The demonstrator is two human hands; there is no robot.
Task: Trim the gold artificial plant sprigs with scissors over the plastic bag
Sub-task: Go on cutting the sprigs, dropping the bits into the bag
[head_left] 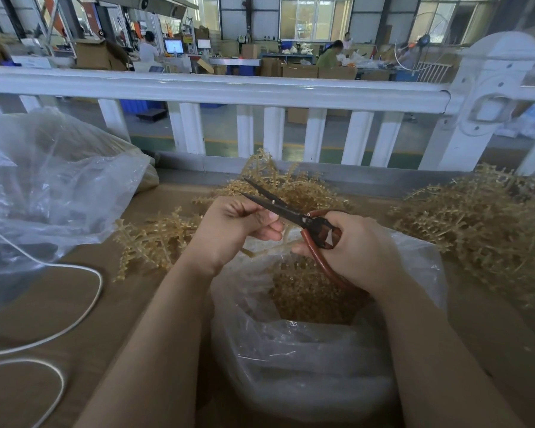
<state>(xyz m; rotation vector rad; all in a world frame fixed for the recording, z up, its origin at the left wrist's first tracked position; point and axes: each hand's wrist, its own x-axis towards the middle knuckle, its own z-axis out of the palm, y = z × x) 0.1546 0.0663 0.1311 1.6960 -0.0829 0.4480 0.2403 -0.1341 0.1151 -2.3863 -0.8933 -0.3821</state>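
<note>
My left hand grips a gold sprig whose branches spread out to the left; its pale stem runs under my fingers toward the right. My right hand holds scissors by their red-brown handles, dark blades parted and pointing up-left past my left thumb. Both hands hover over an open clear plastic bag that holds several gold trimmings.
A pile of gold sprigs lies at the right, more sprigs behind my hands. A large crumpled clear bag sits at the left, a white cord loops across the brown table. A white railing runs behind.
</note>
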